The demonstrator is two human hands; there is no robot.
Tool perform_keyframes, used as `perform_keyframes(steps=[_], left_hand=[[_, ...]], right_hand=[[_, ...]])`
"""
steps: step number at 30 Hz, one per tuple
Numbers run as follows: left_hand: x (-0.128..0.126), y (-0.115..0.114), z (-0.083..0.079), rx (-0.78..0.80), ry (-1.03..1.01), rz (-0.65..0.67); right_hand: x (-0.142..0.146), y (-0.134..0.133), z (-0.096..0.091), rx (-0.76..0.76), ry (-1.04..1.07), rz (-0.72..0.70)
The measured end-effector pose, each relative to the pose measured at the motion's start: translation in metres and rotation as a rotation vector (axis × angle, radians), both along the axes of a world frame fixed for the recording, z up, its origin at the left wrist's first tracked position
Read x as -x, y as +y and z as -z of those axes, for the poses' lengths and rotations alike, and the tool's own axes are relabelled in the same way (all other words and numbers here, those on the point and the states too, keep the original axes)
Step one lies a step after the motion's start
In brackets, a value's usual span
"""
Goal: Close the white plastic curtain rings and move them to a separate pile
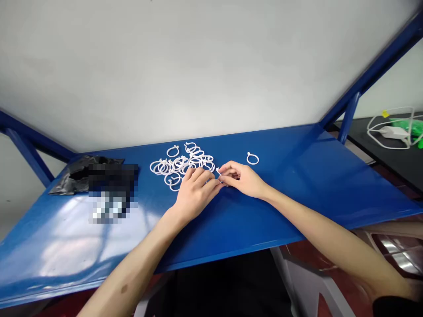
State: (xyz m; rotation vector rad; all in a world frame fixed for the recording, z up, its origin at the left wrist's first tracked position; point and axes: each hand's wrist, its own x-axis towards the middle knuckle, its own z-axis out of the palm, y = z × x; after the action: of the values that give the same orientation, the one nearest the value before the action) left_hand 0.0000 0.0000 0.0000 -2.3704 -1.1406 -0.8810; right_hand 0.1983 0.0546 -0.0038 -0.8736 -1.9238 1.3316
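Above the middle of the blue table, my two hands meet at one small white plastic ring (218, 171), mostly hidden by the fingers. My right hand (244, 178) pinches it between thumb and bent fingers. From the other side my left hand (195, 193) is closed, its fingertips and thumb together on the same ring. Just beyond my left hand lies a loose pile of white rings (180, 164), thin open hoops with little knobs at their ends. One single white ring (253, 159) lies apart, beyond and right of my right hand.
A crumpled black plastic bag (71, 178) lies on the left of the blue table (264, 220), beside a pixelated patch. Blue metal braces (349, 116) and a pale wall bound the table. At far right, a dark surface holds a white cable (373, 132) and green plastic (414, 127).
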Motion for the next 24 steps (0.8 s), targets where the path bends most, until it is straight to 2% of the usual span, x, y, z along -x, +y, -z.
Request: perform_keyframes(steps=[2,5,8,10,15,17,24], left_hand=[[-0.0004,-0.0001,0.0008,0.022,-0.027,0.016],[-0.0016,-0.0002,0.001,0.044,-0.094,0.001],[-0.0011,0.0018,0.0011,0.058,-0.241,-0.149],[0.0007,0.0044,0.0017,0.115,-0.339,-0.203],[0.0042,0.0085,0.0033,0.416,-0.539,-0.115],[0.0033,0.0076,0.0033,0.486,-0.599,-0.109],[-0.0001,0.0031,0.0079,0.524,-0.687,-0.127]], right_hand=[[-0.0015,0.0013,0.0,0.011,0.002,-0.014],[-0.0033,0.0023,-0.0012,-0.053,-0.014,0.011],[-0.0054,0.0027,-0.0024,-0.181,-0.039,0.072],[-0.0072,0.0028,-0.0032,-0.276,-0.049,0.095],[-0.0105,0.0021,-0.0036,-0.463,-0.067,0.079],[-0.0101,0.0015,-0.0024,-0.517,-0.082,0.058],[-0.0036,-0.0031,0.0027,-0.573,-0.041,0.019]])
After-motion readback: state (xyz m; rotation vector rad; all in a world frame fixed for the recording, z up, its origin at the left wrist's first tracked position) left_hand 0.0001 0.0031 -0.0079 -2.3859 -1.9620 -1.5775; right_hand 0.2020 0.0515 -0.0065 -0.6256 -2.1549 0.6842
